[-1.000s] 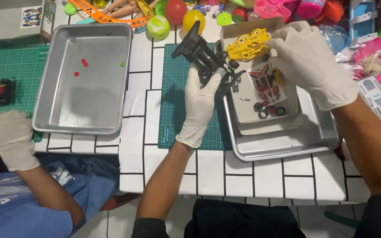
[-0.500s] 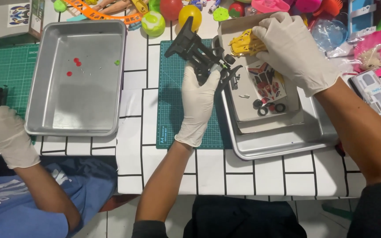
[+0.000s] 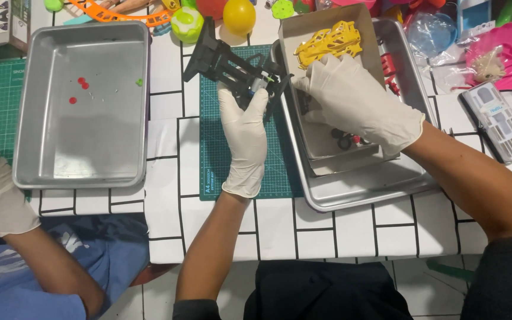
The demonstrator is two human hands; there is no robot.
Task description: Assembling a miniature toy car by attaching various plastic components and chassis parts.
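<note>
Your right hand [image 3: 357, 98] is letting go of the yellow frame [image 3: 327, 44], now lying in the cardboard box [image 3: 351, 151], and is coming down beside the black chassis [image 3: 235, 68], which your left hand [image 3: 243, 136] is tilting flatter.

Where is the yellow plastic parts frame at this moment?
In the head view, the yellow plastic parts frame lies at the far end of the cardboard box lid inside the right-hand metal tray, just beyond the right hand.
</note>
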